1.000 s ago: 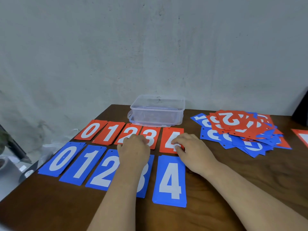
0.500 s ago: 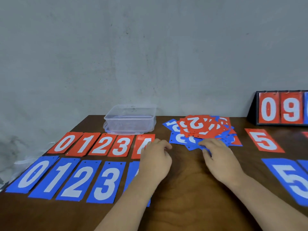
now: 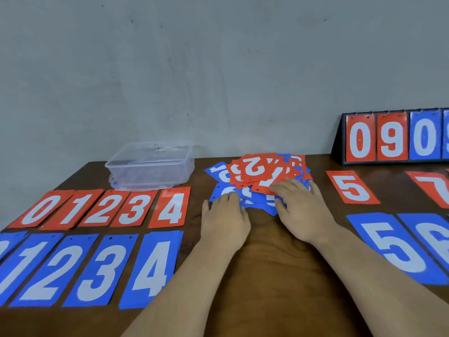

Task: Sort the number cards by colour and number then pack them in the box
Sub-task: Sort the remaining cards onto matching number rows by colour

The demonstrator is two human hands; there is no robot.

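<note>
Red and blue mixed card pile (image 3: 255,167) lying right of clear box (image 3: 150,166). Left hand (image 3: 224,220), right hand (image 3: 301,210): fingers extended, resting on pile's near edge, nothing gripped.

We see a dark wooden table (image 3: 279,263). At eleven o'clock a clear plastic box (image 3: 150,166) stands near the far edge. At ten o'clock lies a red row (image 3: 102,209) of cards, 0 to 4, side by side. At eight o'clock a blue row (image 3: 92,268) runs up to 4, its leftmost card cut off. At twelve o'clock sits a loose pile (image 3: 257,173) of red and blue cards. At two o'clock we find a red 5 (image 3: 352,187) and a red 7 (image 3: 435,188), a scoreboard stand (image 3: 393,137) behind them. At four o'clock lie a blue 5 (image 3: 393,246) and a blue 6 (image 3: 432,237).
</note>
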